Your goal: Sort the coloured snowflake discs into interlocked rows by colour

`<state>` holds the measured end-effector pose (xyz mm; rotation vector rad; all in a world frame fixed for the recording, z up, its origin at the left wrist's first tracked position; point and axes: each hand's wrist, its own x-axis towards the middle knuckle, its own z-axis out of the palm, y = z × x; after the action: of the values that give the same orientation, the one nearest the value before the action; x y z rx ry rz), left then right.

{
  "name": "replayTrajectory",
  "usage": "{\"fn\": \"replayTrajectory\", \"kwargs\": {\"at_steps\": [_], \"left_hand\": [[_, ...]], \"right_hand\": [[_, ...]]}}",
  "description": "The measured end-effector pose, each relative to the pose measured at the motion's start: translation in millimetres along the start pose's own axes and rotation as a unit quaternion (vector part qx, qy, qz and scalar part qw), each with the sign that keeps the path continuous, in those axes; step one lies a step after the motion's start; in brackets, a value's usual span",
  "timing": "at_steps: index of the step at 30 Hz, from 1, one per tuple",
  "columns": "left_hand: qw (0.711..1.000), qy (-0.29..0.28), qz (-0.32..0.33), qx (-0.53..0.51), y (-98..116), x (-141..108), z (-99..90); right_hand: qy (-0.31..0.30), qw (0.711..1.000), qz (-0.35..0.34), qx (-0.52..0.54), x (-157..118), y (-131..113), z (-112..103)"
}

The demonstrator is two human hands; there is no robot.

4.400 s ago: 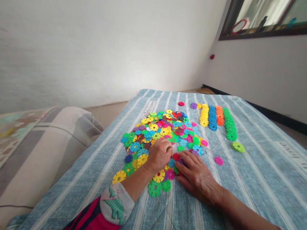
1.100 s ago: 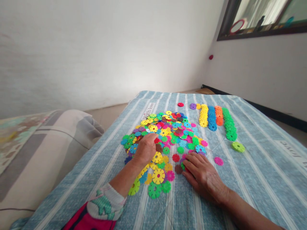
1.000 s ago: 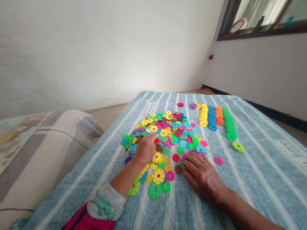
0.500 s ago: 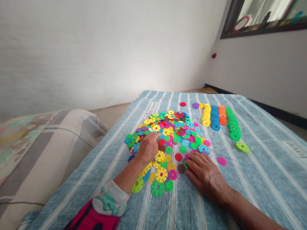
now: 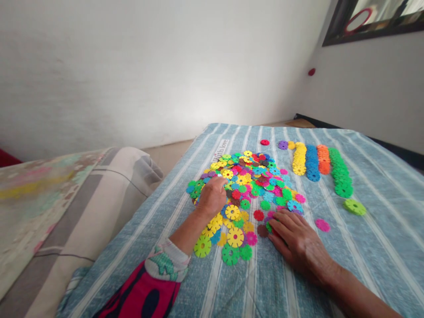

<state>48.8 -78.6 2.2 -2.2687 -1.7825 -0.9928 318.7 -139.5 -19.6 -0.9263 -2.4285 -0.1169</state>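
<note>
A loose pile of flat, multicoloured plastic snowflake discs [image 5: 250, 179] spreads over the middle of the quilted blanket. My left hand [image 5: 212, 196] is at the pile's left side, its fingers bunched down on the discs. Whether it grips one is hidden. My right hand [image 5: 300, 245] lies palm down at the lower right edge of the pile, its fingertips over a green disc [image 5: 269, 227] and a red one partly hidden beneath them. Next to those fingertips lie a dark brown disc [image 5: 263, 230] and a red disc [image 5: 259, 215].
Sorted rows of yellow [image 5: 299, 159], blue [image 5: 312, 163], orange [image 5: 323, 160] and green [image 5: 341, 179] discs lie beyond the pile on the blue striped blanket [image 5: 374, 269]. A lone green disc [image 5: 354, 207] and pink disc [image 5: 322, 225] lie right. A patterned bolster [image 5: 89, 207] lies left.
My left hand has moved up and left into the pile since the earliest frame. The discs near my right fingertips have spread apart. The view has turned, shifting everything to the right.
</note>
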Motion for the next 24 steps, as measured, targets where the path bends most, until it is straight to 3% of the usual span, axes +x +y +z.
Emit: {"fn": "replayTrajectory", "kwargs": {"at_steps": [8, 16, 24], "left_hand": [[1.0, -0.008, -0.015, 0.01, -3, 1, -3.2], [0.999, -0.022, -0.036, 0.021, -4, 2, -5.3], [1.0, -0.001, -0.016, 0.02, -10, 4, -3.9]], "right_hand": [[0.024, 0.999, -0.031, 0.01, 2, -12, -3], [-0.114, 0.982, -0.103, 0.105, 34, -63, -5], [-0.203, 0.965, -0.144, 0.084, 69, -70, -7]]}}
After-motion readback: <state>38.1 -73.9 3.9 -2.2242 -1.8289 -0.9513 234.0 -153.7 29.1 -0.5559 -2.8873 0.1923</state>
